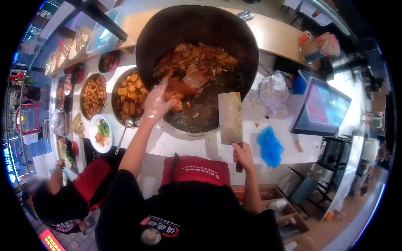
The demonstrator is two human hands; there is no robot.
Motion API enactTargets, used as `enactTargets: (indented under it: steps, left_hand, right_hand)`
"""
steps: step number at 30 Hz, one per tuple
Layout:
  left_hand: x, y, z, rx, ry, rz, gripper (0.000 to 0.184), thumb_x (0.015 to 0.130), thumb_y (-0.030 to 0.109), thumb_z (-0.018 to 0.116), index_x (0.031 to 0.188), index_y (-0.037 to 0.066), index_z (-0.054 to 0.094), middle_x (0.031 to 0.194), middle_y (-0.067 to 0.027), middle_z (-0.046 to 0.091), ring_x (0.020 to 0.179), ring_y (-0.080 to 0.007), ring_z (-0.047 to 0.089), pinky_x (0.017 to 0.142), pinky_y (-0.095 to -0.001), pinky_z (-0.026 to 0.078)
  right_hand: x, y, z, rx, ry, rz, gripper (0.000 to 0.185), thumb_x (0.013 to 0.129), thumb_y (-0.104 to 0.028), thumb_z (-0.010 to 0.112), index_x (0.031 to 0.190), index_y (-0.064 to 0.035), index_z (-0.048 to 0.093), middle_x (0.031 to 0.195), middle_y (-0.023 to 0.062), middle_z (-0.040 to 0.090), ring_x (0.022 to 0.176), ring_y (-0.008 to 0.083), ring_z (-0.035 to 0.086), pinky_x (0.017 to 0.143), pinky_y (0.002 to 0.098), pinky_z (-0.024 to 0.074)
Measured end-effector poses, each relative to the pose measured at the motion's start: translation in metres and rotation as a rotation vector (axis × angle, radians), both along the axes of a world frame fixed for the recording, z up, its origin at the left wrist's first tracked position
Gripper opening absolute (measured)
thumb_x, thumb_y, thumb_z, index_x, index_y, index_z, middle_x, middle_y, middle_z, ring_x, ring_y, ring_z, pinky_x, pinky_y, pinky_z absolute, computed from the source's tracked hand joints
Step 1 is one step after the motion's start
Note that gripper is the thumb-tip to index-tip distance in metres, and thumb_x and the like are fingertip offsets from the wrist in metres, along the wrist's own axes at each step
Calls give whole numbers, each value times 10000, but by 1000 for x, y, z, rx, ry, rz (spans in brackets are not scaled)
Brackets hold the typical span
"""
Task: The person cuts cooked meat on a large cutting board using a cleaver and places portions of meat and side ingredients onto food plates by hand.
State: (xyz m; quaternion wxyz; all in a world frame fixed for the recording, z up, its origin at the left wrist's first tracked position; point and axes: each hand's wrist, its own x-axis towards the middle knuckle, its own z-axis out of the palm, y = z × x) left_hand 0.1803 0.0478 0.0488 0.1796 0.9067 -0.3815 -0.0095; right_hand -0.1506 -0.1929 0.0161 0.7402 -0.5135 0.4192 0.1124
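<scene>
My left hand, in a clear glove, grips a large reddish-brown piece of braised meat inside a big deep pot. Some of its fingers are hidden behind the meat. Chopped brown meat is heaped farther back in the pot, and dark wet bits cover the nearer part. In my closed right hand is the handle of a cleaver. Its broad blade, smeared with residue, stands upright at the pot's near right edge. The cleaver and the held meat are apart.
Pans of potato pieces and diced food stand left, beside a ladle and plate of rice and greens. Right are a blue plastic bag, crumpled bags and a screen. A co-worker works at lower left.
</scene>
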Motion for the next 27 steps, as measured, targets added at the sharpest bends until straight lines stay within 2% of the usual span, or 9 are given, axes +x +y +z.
enactTargets:
  steps: [2, 6, 8, 13, 17, 18, 20, 23, 27]
  left_hand:
    - [3, -21, 19, 135, 353, 292, 758, 723, 301, 808, 1334, -32, 508, 1233, -265, 595, 1155, -328, 589, 944, -391, 484]
    - [-6, -18, -35, 168, 417, 323, 732, 709, 336, 824, 1246, -70, 538, 1114, -259, 615, 1080, -362, 594, 920, -444, 470]
    - [-25, -29, -51, -146, 261, 395, 590, 738, 279, 793, 1176, -33, 551, 979, -255, 636, 954, -421, 611, 864, -471, 497]
    - [-41, -64, -75, -347, 227, 688, 587, 743, 284, 804, 1169, -26, 547, 1055, -240, 600, 1062, -416, 552, 923, -471, 451]
    - [-27, -36, -57, -77, 286, 590, 609, 832, 409, 749, 1208, -36, 570, 1028, -219, 618, 1022, -375, 581, 903, -436, 460]
    - [-27, -7, -92, -97, -163, 506, 606, 893, 419, 683, 1264, -44, 557, 1021, -217, 647, 1006, -366, 596, 911, -439, 453]
    - [-14, 11, -44, -10, -33, 513, 569, 906, 326, 673, 1308, -52, 534, 1112, -227, 646, 1019, -386, 598, 932, -452, 447]
    - [-4, 28, -28, -1, 61, 539, 532, 880, 237, 692, 1311, -34, 539, 1147, -224, 621, 1039, -400, 589, 942, -461, 448]
    - [1, 48, -87, -127, -144, 447, 520, 810, 101, 695, 1296, 5, 540, 1107, -235, 625, 1019, -405, 587, 905, -451, 471]
  right_hand:
    - [1, -3, 1, 18, -1, -9, 273, 975, -178, 573, 765, -78, 431, 556, -11, 404, 406, 91, 385, 374, 274, 334]
    - [5, -14, -6, 43, 20, -42, 287, 971, -177, 575, 741, -89, 429, 548, -16, 402, 403, 89, 380, 374, 274, 338]
    - [10, -14, -16, 43, 43, -43, 297, 969, -182, 583, 731, -88, 432, 551, -15, 404, 404, 89, 378, 376, 275, 341]
    - [27, -8, -17, 113, 58, -45, 294, 969, -181, 583, 732, -79, 442, 554, -11, 403, 406, 92, 377, 380, 275, 347]
    - [38, -2, -5, 118, 81, -32, 287, 970, -177, 579, 738, -71, 448, 551, -11, 401, 408, 93, 381, 380, 276, 349]
    - [39, -1, -3, 119, 84, -27, 287, 970, -177, 579, 738, -71, 448, 551, -11, 401, 408, 93, 381, 380, 276, 349]
    - [39, -1, 0, 100, 72, -26, 287, 970, -174, 578, 739, -64, 450, 548, -8, 404, 407, 95, 384, 379, 279, 354]
    - [36, -1, -3, 99, 76, -33, 283, 970, -169, 576, 741, -57, 453, 543, -4, 405, 404, 101, 388, 378, 281, 357]
    - [34, 0, -8, 72, 64, -44, 284, 971, -164, 572, 738, -52, 455, 540, 0, 409, 400, 106, 391, 375, 282, 359]
